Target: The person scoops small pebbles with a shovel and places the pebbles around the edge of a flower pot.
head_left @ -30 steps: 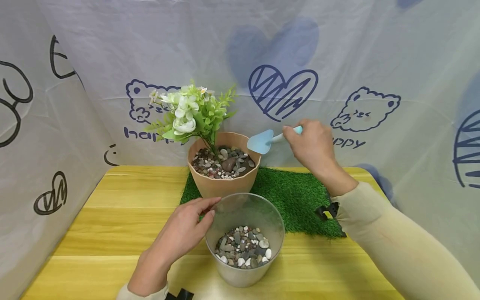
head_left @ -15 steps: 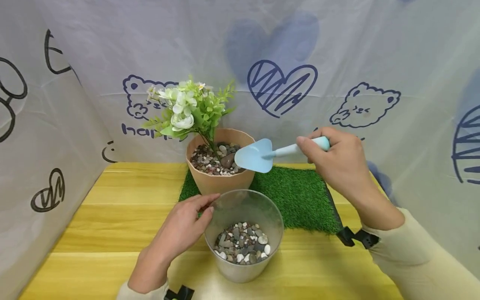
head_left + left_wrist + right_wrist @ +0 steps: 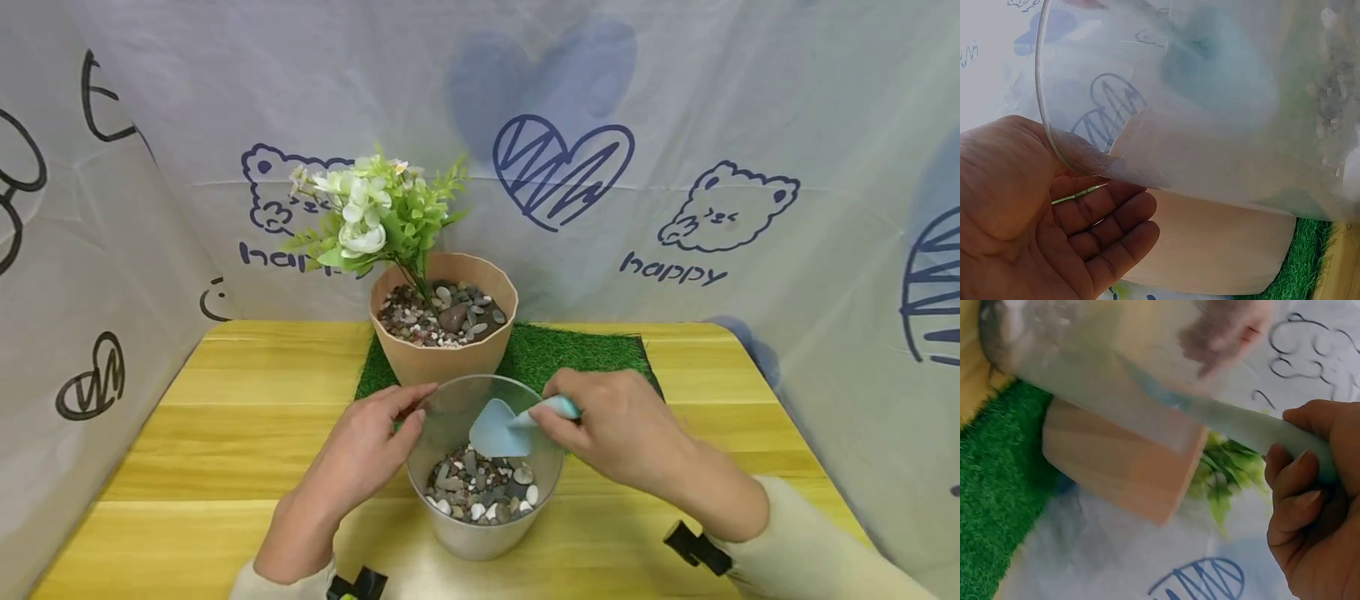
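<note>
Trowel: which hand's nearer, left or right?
Right. The right hand grips the trowel by its handle. The left hand is at the left rim of the bucket, apart from the trowel.

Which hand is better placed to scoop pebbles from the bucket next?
Probably the right hand: it holds the blue trowel, blade inside the clear bucket above the pebbles, while the left hand touches the bucket.

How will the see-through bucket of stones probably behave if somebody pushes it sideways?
The see-through bucket looks stiff, because it stands without sagging. It will likely resist tipping under a low push, since the stones lie at its bottom. It may slide rather than roll, as it stands upright on the smooth-looking table.
</note>
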Demonstrator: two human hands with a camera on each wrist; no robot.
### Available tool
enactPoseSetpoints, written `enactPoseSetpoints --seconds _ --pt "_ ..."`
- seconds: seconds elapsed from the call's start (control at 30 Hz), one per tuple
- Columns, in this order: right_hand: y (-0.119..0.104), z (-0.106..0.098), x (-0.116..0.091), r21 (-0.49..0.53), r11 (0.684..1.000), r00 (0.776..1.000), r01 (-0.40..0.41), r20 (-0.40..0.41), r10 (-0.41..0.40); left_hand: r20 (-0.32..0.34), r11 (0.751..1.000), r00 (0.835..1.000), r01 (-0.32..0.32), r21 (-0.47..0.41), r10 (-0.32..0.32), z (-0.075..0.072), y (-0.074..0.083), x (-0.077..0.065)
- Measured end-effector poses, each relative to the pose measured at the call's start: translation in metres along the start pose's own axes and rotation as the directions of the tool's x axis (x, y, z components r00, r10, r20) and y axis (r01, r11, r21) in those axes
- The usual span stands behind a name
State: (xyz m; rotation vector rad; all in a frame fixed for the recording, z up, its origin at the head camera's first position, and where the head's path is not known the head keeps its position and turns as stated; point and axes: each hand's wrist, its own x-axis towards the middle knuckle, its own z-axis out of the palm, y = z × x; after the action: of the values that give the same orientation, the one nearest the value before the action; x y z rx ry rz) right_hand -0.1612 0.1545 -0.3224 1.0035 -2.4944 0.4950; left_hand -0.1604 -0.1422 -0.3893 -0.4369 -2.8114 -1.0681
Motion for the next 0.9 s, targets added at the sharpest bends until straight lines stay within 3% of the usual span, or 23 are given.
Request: enactPoseSetpoints --seconds 0.1,0.23,0.37,0.6,0.9 --pt "-0.001 0.019 -0.002 -0.089 0.992 0.996 0.089 -0.01 -0.09 0.002 1.0 1.0 0.005 -0.003 -0.005 0.0 0.0 -0.001" --pt "-0.003 0.034 0.0 -0.151 0.978 0.99 0.142 0.002 -0.143 0.005 1.0 1.0 0.009 -0.004 -0.009 0.0 0.0 -0.001" --pt "-0.008 0.042 0.003 -0.165 0.976 0.989 0.14 0.069 -0.13 0.003 1.0 1.0 0.006 -0.003 -0.006 0.0 0.0 -0.001" --pt "-0.013 0.045 0.006 -0.08 0.993 0.98 0.081 0.19 -0.065 0.0 1.0 1.0 0.007 -0.01 -0.007 -0.001 -0.001 -0.001" --pt "-0.014 0.05 0.008 -0.134 0.978 0.982 0.157 0.122 -0.141 0.0 1.0 1.0 0.01 -0.015 -0.01 -0.001 -0.002 0.0"
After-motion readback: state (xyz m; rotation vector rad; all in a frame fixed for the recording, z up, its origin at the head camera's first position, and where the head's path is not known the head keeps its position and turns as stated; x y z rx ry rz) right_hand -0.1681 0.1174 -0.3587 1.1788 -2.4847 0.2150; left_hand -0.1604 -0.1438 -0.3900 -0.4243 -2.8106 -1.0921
